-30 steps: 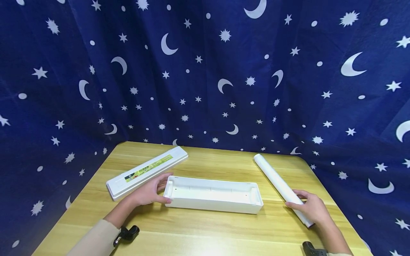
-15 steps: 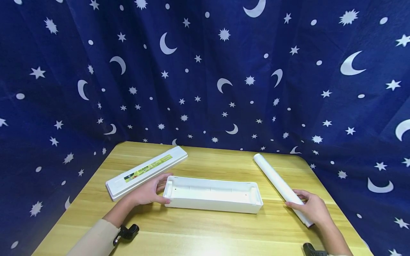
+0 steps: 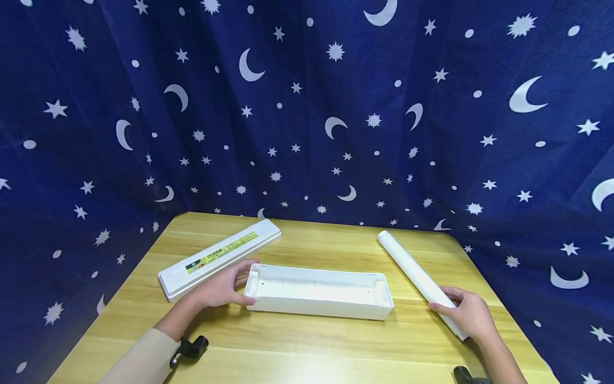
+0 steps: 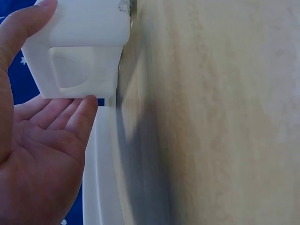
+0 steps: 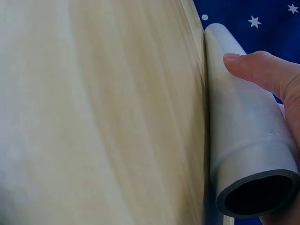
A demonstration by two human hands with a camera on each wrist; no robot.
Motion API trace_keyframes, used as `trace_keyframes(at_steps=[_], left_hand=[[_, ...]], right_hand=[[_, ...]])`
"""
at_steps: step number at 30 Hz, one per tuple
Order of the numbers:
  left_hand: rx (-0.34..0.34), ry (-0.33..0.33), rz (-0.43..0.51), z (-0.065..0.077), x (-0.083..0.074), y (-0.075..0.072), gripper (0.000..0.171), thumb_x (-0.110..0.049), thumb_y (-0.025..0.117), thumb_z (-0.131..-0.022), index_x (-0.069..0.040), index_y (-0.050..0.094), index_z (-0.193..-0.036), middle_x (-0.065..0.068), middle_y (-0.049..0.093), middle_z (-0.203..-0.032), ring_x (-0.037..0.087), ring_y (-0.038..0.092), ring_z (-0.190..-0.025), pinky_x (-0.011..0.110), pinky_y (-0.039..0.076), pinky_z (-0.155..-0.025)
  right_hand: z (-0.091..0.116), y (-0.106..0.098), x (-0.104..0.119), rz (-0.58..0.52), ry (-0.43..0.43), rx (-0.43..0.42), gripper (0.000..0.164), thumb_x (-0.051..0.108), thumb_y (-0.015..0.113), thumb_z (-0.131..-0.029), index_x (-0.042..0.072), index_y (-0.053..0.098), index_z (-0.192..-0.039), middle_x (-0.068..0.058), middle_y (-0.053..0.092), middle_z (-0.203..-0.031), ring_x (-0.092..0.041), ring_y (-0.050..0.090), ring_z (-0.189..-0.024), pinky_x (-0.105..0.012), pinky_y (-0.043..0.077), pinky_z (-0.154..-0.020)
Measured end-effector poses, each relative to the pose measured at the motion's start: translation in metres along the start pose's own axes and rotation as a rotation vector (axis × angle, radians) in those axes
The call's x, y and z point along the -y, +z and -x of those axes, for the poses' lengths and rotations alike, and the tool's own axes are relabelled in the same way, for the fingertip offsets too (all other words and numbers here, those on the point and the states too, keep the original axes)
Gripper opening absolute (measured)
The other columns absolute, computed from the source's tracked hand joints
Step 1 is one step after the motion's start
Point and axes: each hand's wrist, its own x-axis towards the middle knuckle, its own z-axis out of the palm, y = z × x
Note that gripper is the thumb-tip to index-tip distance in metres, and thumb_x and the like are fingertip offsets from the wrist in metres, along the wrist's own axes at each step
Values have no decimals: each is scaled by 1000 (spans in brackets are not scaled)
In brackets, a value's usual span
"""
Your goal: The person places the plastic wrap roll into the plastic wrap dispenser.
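An open white plastic box (image 3: 316,308), long and shallow, sits in the middle of the table. At its left end my left hand (image 3: 223,288) grips it, thumb on the near side and fingers behind; the left wrist view shows fingertips at the end wall (image 4: 72,70). On the right lies a roll of cling film (image 3: 412,269), slanting away to the back. My right hand (image 3: 472,314) holds the roll near its closer end, thumb on one side. In the right wrist view the roll's hollow core (image 5: 258,194) faces the camera.
Behind my left forearm lies a long white lid (image 3: 175,277) with a yellow-green label (image 3: 223,252). All of it stands on a wooden table (image 3: 288,352), with a dark blue star-and-moon curtain (image 3: 307,106) around the back and sides.
The far end of the cling film roll has shifted slightly to the left, with my right hand still holding it. My left hand and the box stay in place.
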Motion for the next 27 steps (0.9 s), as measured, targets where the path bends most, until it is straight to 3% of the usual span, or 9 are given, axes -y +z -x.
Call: trace_keyframes(at_steps=[27], left_hand=[[9,-8,10,-2,2,-1,98,-12,88,-80,6,27,-155,27,38,-157,48,37,-147,42,39,-117]], right_hand=[[2,4,1,-70,32,-50,67,39,92,-74,-1,71,-124,-22,75,-113,14,54,-77,-18,47,-62]])
